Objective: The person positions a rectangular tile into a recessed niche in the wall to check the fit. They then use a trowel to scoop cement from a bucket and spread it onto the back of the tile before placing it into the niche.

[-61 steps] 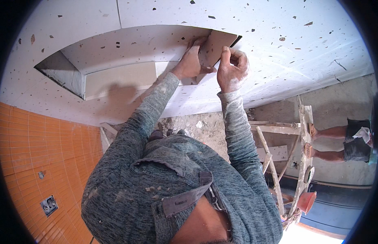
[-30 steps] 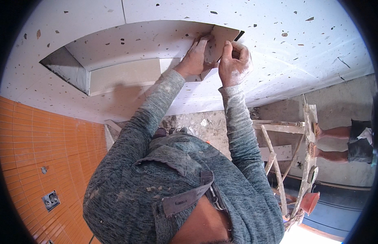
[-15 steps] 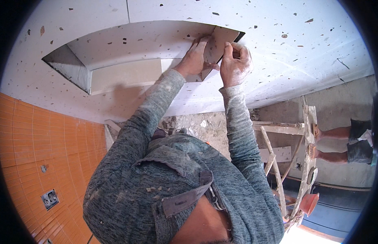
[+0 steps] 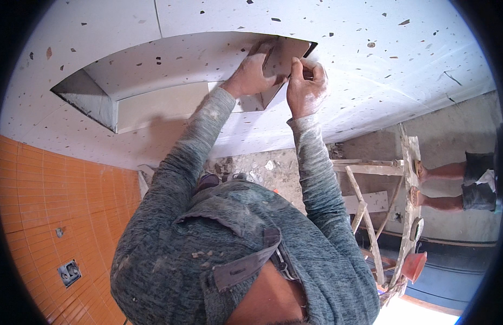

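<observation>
End panel: a thin pale tile piece, set at the right end of the recess, a dark gap beside its upper corner.
Left hand: inside the recess, fingers against the panel, thumb spread wide of them toward its front edge.
Right hand: thumb and forefinger tips close together at the panel's front edge; whether they pinch it, I cannot tell.
Recess: long and box-like, with a speckled back and a bare beige strip along one side.
Surround: white speckled wall.
Left of the person: orange tiled wall with a socket box.
Right of the person: wooden trestle, red container, and another person's bare legs.
</observation>
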Available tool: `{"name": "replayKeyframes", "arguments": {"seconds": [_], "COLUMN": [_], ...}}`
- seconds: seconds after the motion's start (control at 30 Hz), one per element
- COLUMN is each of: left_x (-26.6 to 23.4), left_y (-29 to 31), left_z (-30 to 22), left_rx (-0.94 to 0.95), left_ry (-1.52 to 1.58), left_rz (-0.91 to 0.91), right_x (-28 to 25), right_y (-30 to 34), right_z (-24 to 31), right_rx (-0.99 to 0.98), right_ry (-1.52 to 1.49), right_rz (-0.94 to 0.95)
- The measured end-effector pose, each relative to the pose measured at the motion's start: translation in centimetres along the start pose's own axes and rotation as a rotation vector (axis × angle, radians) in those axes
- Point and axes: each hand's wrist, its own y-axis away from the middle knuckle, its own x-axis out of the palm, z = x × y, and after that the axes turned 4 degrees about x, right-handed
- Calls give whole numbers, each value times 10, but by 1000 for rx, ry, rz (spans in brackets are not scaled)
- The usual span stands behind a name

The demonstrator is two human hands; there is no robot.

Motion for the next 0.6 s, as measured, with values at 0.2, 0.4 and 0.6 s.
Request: {"name": "replayKeyframes", "arguments": {"seconds": [0.2, 0.4, 0.6], "left_x": [-26, -30, -39], "left_y": [-39, -75, -86], "left_z": [-14, -10, -14], "left_rx": [-45, -38, -95], "left_ry": [258, 235, 35], "left_rz": [58, 396, 428], "right_x": [-2, -4, -10], "right_y": [-1, -2, 0], "right_z": [3, 5, 5], "right_rx": [-35, 74, 170], "right_ry": [25, -63, -64], "right_rz": [-22, 13, 92]}}
